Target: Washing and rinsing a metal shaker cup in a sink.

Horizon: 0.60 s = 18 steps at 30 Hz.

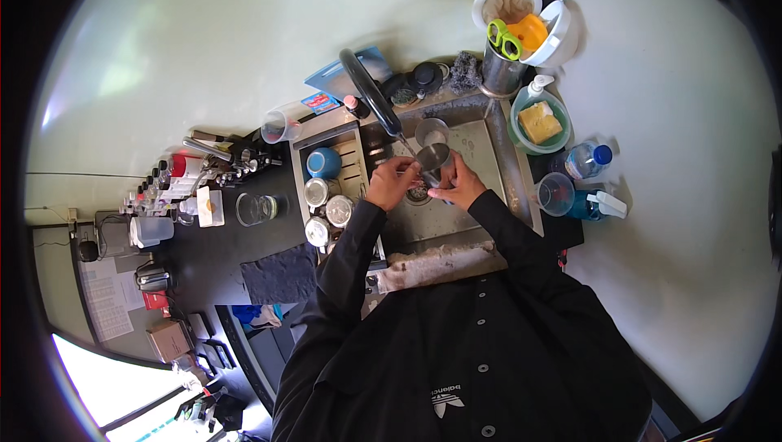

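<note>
Over the sink basin (455,222), my right hand (465,182) holds a tilted metal cup (435,164) from its right side, with the mouth facing up. My left hand (391,184) is at the cup's left side, fingers bent and tips close together by the rim. Whether those fingertips grip anything is too small to tell. A black faucet (369,90) arches over the basin, and its thin stream runs down beside the cup. Just behind the cup stands a clear plastic cup (432,129). The drain (418,193) shows below, between my hands.
Left of the basin, a drying rack (352,164) holds a blue cup (324,163) and several glass mugs (339,210). A green tub (516,136) with a yellow sponge (540,122) stands at right, near a spray bottle (602,205). A dark cloth (280,274) lies on the left counter.
</note>
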### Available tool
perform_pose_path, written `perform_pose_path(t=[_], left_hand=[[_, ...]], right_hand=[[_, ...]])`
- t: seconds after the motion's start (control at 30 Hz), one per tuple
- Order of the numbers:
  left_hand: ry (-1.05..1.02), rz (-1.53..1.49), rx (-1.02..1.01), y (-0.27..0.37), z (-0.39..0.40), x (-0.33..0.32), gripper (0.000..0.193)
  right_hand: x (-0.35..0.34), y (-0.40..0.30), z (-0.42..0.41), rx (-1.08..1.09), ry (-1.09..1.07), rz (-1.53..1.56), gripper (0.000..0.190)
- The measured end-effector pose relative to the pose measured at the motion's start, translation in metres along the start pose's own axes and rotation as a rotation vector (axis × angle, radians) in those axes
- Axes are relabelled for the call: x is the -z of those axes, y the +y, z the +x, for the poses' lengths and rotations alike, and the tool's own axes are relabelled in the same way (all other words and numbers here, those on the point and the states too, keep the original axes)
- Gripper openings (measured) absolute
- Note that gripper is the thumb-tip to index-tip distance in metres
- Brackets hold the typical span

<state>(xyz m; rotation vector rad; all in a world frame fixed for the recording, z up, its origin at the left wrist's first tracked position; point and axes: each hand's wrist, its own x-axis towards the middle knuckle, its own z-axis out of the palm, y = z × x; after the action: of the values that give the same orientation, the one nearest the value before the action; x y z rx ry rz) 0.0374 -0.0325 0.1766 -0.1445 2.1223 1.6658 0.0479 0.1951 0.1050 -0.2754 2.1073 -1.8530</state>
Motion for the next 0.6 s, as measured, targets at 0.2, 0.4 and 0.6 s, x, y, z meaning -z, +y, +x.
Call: perform_pose_path(t=[0.2, 0.4, 0.6], left_hand=[[0.26, -0.136, -0.124, -0.037, -0.017, -0.018, 0.041], [0.131, -0.171, -0.041, -0.061, -0.048, -0.032, 0.039], [0.206, -0.086, -0.137, -0.058, -0.052, -0.032, 0.042]], right_hand=[[0.03, 0.007, 0.02, -0.268, 0.075, -0.392, 0.112], [0.044, -0.006, 0.04, -0.411, -0.024, -0.372, 0.095], [0.04, -0.026, 0.046, -0.584, -0.182, 0.38, 0.068]])
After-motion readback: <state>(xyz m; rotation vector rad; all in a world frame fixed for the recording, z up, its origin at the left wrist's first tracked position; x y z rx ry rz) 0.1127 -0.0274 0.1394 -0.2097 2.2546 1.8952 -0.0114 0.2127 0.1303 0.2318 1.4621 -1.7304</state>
